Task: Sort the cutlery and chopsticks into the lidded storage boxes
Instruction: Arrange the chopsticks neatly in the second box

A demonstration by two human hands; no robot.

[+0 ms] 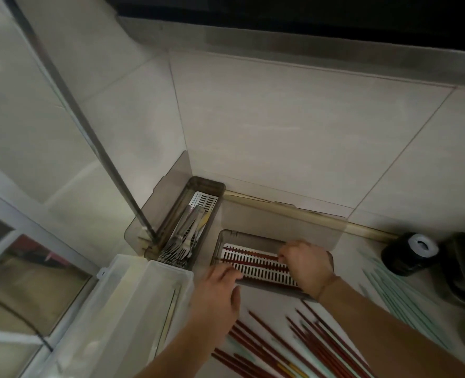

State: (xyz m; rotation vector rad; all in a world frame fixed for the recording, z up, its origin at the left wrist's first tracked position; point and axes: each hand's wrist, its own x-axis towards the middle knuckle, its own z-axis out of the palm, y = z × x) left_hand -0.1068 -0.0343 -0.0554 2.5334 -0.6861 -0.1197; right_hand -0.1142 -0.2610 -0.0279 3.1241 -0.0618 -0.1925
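Note:
Two smoky lidded boxes stand open against the tiled wall. The left box [212, 188] holds forks and other cutlery [183, 241] on a white slotted tray. In the right box [227, 238] a few red chopsticks [249, 255] lie on its slotted tray. My right hand [307, 264] reaches into this box, fingers curled at the red chopsticks there. My left hand [217, 293] rests at the box's near left edge, fingers blurred. Several loose red chopsticks [318, 345] lie on the counter between my forearms.
A clear plastic container [133, 304] sits at the left, touching the cutlery box. Pale green chopsticks [389, 293] lie on the right of the counter. A black round object with a white top [414, 252] and a dark tray [463, 271] stand far right.

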